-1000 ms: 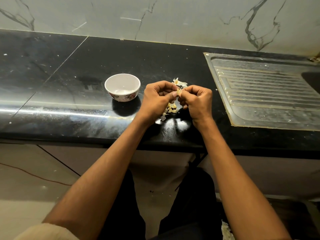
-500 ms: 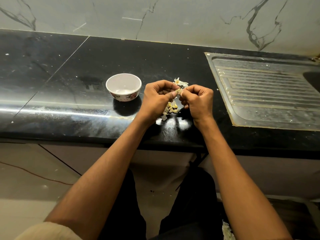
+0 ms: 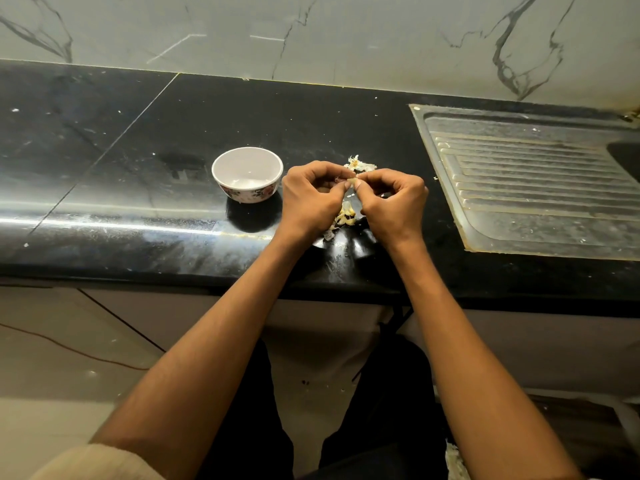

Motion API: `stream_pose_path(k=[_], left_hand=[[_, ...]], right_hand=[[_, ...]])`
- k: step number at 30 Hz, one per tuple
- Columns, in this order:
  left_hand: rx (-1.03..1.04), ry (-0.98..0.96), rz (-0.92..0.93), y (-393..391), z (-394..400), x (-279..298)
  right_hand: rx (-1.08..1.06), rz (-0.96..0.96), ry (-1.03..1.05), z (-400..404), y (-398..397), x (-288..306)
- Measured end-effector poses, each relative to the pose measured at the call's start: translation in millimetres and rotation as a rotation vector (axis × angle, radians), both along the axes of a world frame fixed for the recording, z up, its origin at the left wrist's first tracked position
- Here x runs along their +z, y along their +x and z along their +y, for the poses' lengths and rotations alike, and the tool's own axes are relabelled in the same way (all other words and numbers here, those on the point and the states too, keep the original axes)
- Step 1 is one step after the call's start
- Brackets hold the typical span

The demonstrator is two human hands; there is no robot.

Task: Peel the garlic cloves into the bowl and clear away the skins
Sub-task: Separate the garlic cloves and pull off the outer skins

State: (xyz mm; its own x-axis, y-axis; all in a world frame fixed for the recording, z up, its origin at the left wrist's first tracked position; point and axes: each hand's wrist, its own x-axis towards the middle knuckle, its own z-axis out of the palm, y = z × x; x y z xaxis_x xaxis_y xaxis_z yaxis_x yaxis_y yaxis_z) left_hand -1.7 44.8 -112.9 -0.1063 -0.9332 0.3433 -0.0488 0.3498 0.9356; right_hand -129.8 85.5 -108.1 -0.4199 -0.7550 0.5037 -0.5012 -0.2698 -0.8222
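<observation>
A small white bowl (image 3: 247, 173) with a flower pattern on its outside stands on the black counter, just left of my hands. My left hand (image 3: 313, 199) and my right hand (image 3: 393, 202) meet above the counter and both pinch one garlic clove (image 3: 350, 182) between their fingertips. Under the hands lies a heap of garlic cloves and loose skins (image 3: 346, 216). More papery skin (image 3: 358, 164) lies just behind the hands. The inside of the bowl looks bare white.
The black stone counter (image 3: 138, 188) runs left to right with a marble wall behind. A steel sink drainboard (image 3: 526, 188) is set into it at the right. The counter's front edge lies just below my wrists, and small skin flecks dot the floor.
The view has shifted slightly. Both hands stay together on the clove, with the fingertips working at it a little.
</observation>
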Motion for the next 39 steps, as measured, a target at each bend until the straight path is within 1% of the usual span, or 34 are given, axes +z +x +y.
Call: stream_pose_path(k=[6,18,22,26,30,33,35,39], left_hand=[[0.015,-0.036,-0.029,-0.7,0.6,-0.7],[0.024,-0.15,-0.134,-1.6,1.2,-0.5],[0.019,-0.155,-0.129,-1.4,0.8,-0.9],[-0.001,-0.065,-0.076,0.0,-2.3,-1.1],[0.0,-0.022,-0.046,-0.5,-3.4,-1.2],[0.027,-0.004,-0.011,0.1,-2.6,-0.3],[0.051,-0.029,-0.001,0.7,-1.6,0.5],[0.024,-0.065,-0.006,-0.2,2.2,3.0]], right_hand=[[-0.024,0.046,0.026,1.2,0.6,1.0],[-0.065,0.188,0.001,5.8,3.9,2.7],[-0.062,0.152,0.013,5.4,2.7,2.8],[-0.035,0.064,0.023,5.1,2.2,3.7],[-0.019,0.008,0.016,5.1,2.5,4.0],[-0.046,0.013,0.008,3.6,2.1,2.4],[-0.072,0.033,-0.005,3.8,2.3,1.5],[-0.094,0.07,-0.034,4.8,2.2,1.5]])
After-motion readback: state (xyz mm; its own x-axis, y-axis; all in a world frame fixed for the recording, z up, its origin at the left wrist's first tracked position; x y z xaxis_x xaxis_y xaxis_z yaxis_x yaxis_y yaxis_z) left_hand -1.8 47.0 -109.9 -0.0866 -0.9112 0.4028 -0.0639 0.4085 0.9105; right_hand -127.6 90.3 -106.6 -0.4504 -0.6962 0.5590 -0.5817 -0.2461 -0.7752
